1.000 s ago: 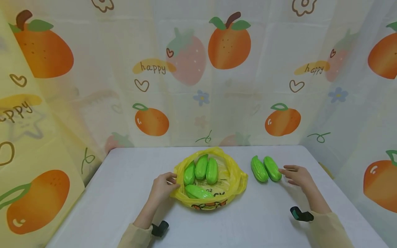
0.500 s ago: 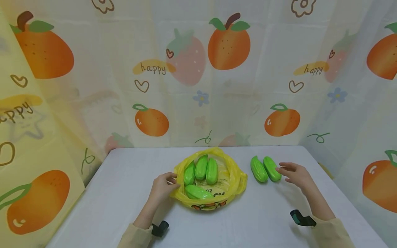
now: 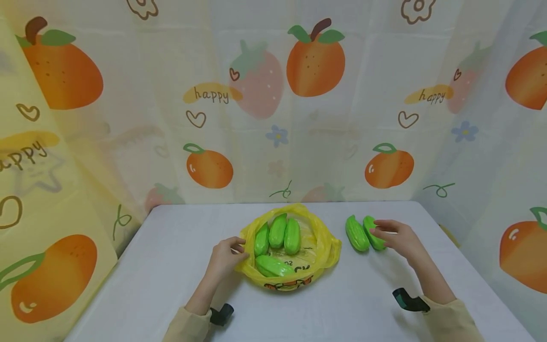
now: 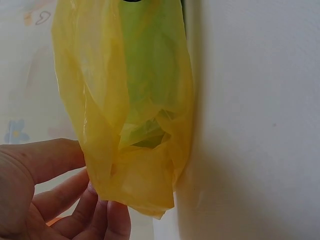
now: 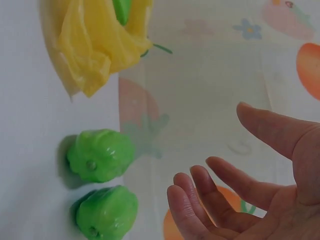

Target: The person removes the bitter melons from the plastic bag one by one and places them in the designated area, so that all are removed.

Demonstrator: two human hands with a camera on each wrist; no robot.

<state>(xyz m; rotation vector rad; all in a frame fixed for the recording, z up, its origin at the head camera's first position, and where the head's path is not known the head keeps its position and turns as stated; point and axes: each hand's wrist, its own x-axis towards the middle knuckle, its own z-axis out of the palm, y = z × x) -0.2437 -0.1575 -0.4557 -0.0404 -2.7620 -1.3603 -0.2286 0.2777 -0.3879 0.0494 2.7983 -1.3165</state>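
Note:
A yellow plastic bag (image 3: 328, 233) lies with its mouth spread open on the table. Several glossy green cucumbers (image 3: 278, 231) are inside it, one lying crosswise near the front. My left hand (image 3: 224, 259) holds the bag's left edge; in the left wrist view, the bag film (image 4: 145, 175) hides some fingertips. Right of the bag, two more cucumbers lie side by side, a left one (image 3: 357, 234) and a right one (image 3: 370, 224). Over the right one hovers my right hand (image 3: 400, 240), partly covering it in the head view. Its fingers are spread and hold nothing in the right wrist view.
The white table (image 3: 141, 270) ends at a back edge against a fruit-print curtain (image 3: 256, 142). Side curtains hang close on the left and right. A black wrist camera (image 3: 409, 300) sits below my right hand, another (image 3: 222, 314) below my left.
My right hand has moved left and slightly up, from beside the right cucumber to over it. The left hand, bag and cucumbers stay in place.

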